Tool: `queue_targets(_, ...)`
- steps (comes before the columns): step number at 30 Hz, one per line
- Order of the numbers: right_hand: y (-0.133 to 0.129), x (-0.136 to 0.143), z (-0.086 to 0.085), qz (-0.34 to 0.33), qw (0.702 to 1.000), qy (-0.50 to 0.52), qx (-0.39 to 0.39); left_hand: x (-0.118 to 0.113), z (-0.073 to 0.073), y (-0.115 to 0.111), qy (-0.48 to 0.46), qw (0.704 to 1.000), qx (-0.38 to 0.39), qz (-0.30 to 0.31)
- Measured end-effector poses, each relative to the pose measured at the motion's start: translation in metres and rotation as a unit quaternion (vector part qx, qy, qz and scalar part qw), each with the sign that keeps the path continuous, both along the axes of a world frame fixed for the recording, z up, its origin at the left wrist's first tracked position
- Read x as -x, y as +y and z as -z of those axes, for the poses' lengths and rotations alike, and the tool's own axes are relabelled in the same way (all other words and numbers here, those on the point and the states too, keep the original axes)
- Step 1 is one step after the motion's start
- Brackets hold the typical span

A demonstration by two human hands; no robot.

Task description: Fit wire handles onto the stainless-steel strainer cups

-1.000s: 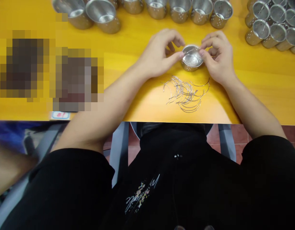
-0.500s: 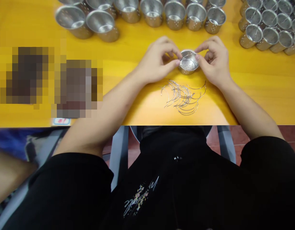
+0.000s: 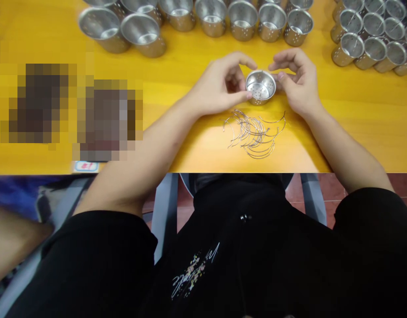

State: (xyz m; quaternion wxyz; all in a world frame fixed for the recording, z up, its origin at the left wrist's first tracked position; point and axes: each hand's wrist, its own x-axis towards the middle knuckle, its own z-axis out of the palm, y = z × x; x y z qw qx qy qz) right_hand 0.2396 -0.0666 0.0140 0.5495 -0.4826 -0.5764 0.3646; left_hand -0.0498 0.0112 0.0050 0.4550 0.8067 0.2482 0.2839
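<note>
A small perforated metal cup (image 3: 261, 100) stands on the yellow table between my hands, its mouth facing up. A thin line, perhaps a wire handle, crosses its inside. My left hand (image 3: 225, 84) curves round the cup's left side, thumb on the front rim and index finger reaching to the back edge. My right hand (image 3: 298, 81) is at the right side with thumb and index finger apart; a lower finger is close to the cup wall, and I cannot tell if it touches. Just in front of the cup lies a loose pile of curved metal wires (image 3: 253, 132).
Rows of perforated metal cups (image 3: 243, 22) line the back of the yellow table (image 3: 197, 150). More cups (image 3: 349, 48), with wires across their mouths, stand packed at the far right. Blurred-out items and a small label (image 3: 86, 166) are at the left. Another person's arm (image 3: 18, 247) shows lower left.
My right thumb and index finger have come off the cup's rim and spread. The left index finger has stretched toward the back edge. The line across the cup now runs front to back.
</note>
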Motion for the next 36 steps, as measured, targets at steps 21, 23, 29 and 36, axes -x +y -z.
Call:
queue_targets(21, 0.02, -0.011, 0.028, -0.043, 0.994, -0.095, -0.037, -0.005, 0.01, 0.009, -0.053, 0.994, -0.09, 0.012)
queue_targets(23, 0.021, -0.012, 0.029, -0.043, 0.992, -0.105, -0.05, -0.005, 0.01, 0.01, -0.042, 0.993, -0.105, 0.021)
queue_targets(29, 0.017, -0.013, 0.029, -0.044, 0.987, -0.135, -0.078, -0.002, 0.002, 0.004, -0.017, 0.995, -0.097, 0.008)
queue_targets(36, 0.009, -0.007, 0.008, -0.037, 0.978, -0.197, -0.061, 0.0, -0.002, 0.003, 0.0, 0.995, -0.1, 0.008)
